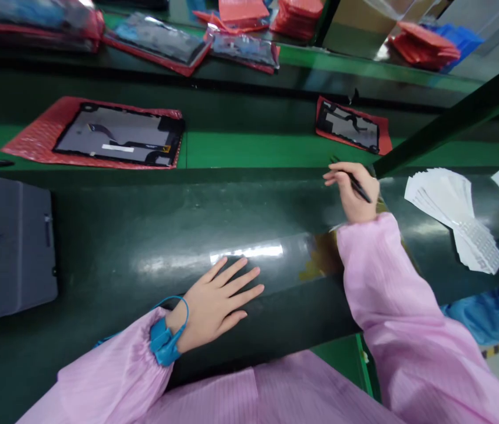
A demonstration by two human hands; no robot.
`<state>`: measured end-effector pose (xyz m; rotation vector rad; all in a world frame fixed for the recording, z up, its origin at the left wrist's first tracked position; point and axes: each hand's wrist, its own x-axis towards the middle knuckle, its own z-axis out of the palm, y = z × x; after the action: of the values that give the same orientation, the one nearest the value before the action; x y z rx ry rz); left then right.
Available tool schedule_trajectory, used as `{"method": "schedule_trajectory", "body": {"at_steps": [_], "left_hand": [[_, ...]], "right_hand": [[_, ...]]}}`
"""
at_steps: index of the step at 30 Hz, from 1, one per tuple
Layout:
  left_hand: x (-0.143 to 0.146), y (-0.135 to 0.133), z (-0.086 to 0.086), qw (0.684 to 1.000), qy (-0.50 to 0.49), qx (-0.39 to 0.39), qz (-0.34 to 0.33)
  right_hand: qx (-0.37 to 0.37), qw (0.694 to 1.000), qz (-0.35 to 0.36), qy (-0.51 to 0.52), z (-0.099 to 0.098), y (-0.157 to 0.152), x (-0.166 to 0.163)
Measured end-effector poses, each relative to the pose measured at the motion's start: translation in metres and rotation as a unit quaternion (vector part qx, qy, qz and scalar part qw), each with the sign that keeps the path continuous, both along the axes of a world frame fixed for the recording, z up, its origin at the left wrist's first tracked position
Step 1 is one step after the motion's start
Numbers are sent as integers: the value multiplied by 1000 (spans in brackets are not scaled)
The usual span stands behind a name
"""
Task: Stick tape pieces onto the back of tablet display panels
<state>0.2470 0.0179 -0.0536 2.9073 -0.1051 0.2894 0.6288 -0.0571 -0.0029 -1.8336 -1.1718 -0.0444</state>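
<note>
My left hand (216,303) lies flat with its fingers spread on the dark green bench mat (112,229), beside a clear film strip (291,250) stuck to the mat. A blue wrist strap (164,343) with a thin cord goes round that wrist. My right hand (357,191) is closed around slim black tweezers (361,191), raised near the back edge of the mat. Behind it, a small display panel (350,125) with a black flex cable rests on a red bubble bag (385,131). Further left, a larger display panel (121,134) lies on another red bubble bag (39,138).
A dark grey case (8,247) stands at the left. Wrapped panels (161,38) and red bags (297,17) fill the shelf above. A green post (456,115) slants at the right, near fanned white label sheets (448,194) and a co-worker's blue sleeve (492,315).
</note>
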Motion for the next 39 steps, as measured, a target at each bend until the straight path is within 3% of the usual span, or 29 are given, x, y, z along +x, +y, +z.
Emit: {"method": "schedule_trajectory", "body": {"at_steps": [2,4,8,12,15,17,20,22,25,27,31,33,35,37,39], "left_hand": [[-1,0,2,1000,-4,-4,3],[-2,1,4,1000,6,-24,9],[-3,3,9,995,46,-91,6],[-10,6,12,980,47,-196,5],[-16,11,16,942,9,-335,28],[-15,17,19,888,-27,-455,65],[-3,30,25,769,-58,-620,145],[7,39,29,723,-40,-662,194],[9,49,37,718,-19,-653,239],[-1,48,42,716,-22,-649,256],[-36,21,47,693,-16,-672,260],[-52,-4,43,640,-29,-721,263],[-65,-31,34,547,-63,-786,281],[-74,-58,24,464,-95,-826,305],[-82,-80,16,431,-97,-842,310]], "right_hand": [[-95,992,6,-88,0,37,33],[-134,985,3,-113,-3,73,60],[-142,983,-15,-116,-9,136,92],[-137,984,-36,-109,-6,179,102],[-137,984,-30,-113,3,196,98],[-137,982,-16,-127,9,196,84],[-134,980,22,-146,16,175,38],[-135,977,61,-157,16,141,-9],[-130,967,147,-163,15,68,-88],[-85,948,269,-147,13,17,-134],[-51,913,398,-80,10,-51,-187],[-41,908,414,-54,6,-70,-198],[-33,914,403,18,2,-85,-207],[-24,925,345,155,-2,-98,-220],[1,914,267,305,-6,-107,-237]]}}
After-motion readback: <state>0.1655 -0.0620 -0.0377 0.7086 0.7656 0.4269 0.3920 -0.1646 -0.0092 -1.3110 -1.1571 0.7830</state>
